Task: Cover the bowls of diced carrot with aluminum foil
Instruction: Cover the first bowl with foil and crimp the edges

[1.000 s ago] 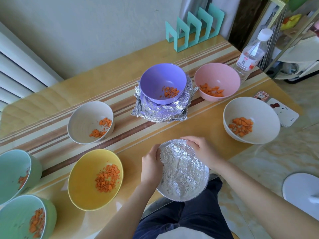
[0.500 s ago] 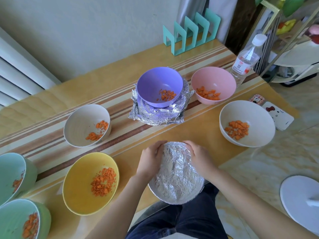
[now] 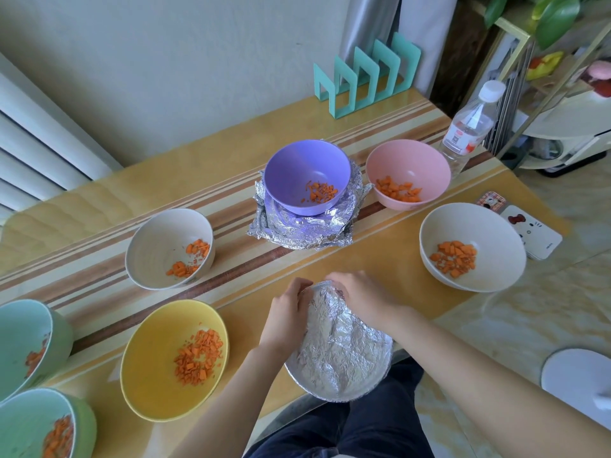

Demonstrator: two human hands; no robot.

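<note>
The foil-covered bowl (image 3: 337, 355) sits at the near edge of the table (image 3: 380, 259), overhanging it slightly toward my lap. My left hand (image 3: 286, 317) and right hand (image 3: 363, 299) are both at its far rim, fingers curled over the edge and crimping the foil down. The fingertips are hidden past the rim, so I can't say how far the foil is tucked under. I judge the foil thin and light: it creases and holds a fold, but tears if dragged. So I'd work around the rim in short pinches and steady the bowl by its wall. Spare foil sheets (image 3: 297, 229) lie under the purple bowl (image 3: 307, 173), well apart.
</note>
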